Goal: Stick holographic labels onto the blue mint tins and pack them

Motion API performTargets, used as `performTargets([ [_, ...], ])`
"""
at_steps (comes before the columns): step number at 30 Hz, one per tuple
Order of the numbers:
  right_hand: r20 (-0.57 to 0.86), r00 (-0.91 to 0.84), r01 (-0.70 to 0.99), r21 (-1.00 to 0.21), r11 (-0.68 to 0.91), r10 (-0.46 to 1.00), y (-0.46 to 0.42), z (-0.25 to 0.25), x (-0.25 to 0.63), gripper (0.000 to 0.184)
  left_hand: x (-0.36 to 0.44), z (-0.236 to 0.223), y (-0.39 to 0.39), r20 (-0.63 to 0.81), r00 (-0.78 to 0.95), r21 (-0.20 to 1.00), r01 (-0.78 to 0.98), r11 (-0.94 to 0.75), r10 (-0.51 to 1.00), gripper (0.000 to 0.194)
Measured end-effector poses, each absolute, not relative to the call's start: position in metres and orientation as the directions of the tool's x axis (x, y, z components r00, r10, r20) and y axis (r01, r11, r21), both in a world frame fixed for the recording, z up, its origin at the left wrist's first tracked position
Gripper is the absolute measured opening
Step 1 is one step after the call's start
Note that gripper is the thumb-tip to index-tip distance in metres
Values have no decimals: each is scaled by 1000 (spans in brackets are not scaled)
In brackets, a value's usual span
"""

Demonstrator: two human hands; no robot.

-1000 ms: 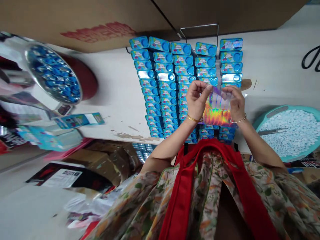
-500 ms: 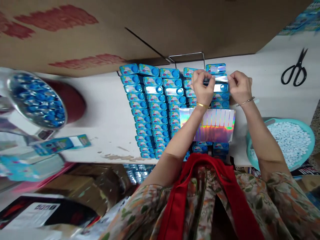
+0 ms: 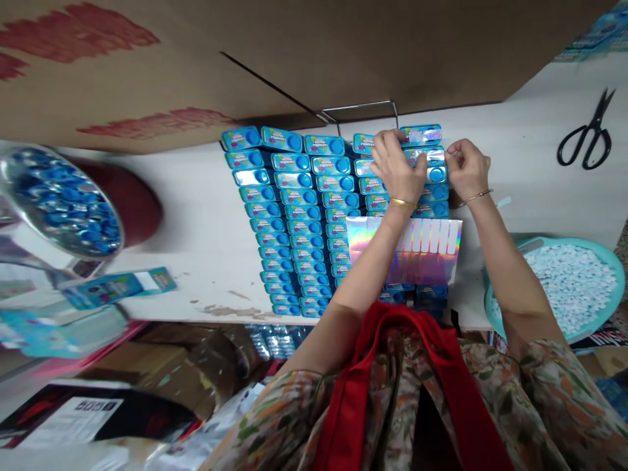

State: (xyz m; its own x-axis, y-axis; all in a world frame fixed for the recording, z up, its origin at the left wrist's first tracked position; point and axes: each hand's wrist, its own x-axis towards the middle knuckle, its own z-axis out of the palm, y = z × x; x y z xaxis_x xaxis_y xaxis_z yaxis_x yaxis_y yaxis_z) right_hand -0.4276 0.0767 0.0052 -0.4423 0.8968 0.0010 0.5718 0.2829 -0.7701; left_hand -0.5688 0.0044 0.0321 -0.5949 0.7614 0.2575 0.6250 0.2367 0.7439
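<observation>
Small blue tins [image 3: 300,213] with printed lids stand in several columns. On the second tin of the rightmost column lies a shiny holographic sticker [image 3: 434,157]. My left hand [image 3: 398,167] rests over the tins just left of it, fingers stretched and thumb apart, the thumb near the sticker. At the sticker's right end my right hand [image 3: 468,169] is pinched closed; the fingertips hide its edge. The tin above bears a similar sticker [image 3: 428,135]. Below my hands, a holographic sticker sheet [image 3: 432,268] lies across the tins, partly under my left forearm.
A large cardboard box [image 3: 275,59] closes off the back. To the left stands a red pot [image 3: 135,199] of blue-wrapped pieces. Black scissors [image 3: 586,134] lie at the right, above a turquoise basin [image 3: 619,275] of small pale pieces. A wire frame [image 3: 360,106] stands behind the tins.
The sticker sheet went from my hands onto the tins. A sticker came over the second right-hand tin and now lies on it. My left hand's fingers have opened out from a pinch.
</observation>
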Motion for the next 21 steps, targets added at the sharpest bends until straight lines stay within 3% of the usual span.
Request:
performTargets([
  [4, 29, -456, 480, -834, 273, 890, 74, -2, -430, 53, -578, 30, 6, 312, -537, 685, 699, 206, 784, 39],
  [8, -1, -568, 608, -675, 419, 823, 85, -3, -428, 41, -580, 25, 15, 146, -588, 797, 546, 257, 796, 38],
  [12, -27, -588, 676, -565, 473, 808, 90, 5, -410, 41, -590, 35, 8, 135, -525, 789, 570, 229, 840, 28],
  [17, 88, -520, 626, -637, 449, 850, 37, 42, -397, 58, -620, 81, -68, 64, -128, 651, 757, 56, 990, 28],
  [21, 61, -627, 563, -653, 506, 776, -24, 67, -421, 59, -636, 96, -127, -26, -83, 450, 889, 85, 996, 31],
])
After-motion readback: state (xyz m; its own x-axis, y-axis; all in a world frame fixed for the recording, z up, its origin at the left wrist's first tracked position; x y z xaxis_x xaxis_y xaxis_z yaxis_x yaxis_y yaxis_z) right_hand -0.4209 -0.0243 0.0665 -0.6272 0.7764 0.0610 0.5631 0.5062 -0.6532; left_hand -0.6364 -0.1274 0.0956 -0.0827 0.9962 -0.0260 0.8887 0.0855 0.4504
